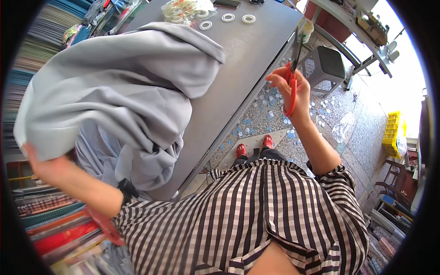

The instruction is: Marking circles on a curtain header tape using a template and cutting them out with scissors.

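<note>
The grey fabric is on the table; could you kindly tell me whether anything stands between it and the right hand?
Nothing visible does: part of the table shows between the grey fabric and the right hand, which holds red-handled scissors. Three white rings lie off that line, toward the view's top.

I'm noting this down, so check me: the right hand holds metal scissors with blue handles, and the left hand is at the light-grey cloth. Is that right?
Not blue: the head view shows red-handled metal scissors in the right hand. The left hand is at the light-grey cloth.
</note>
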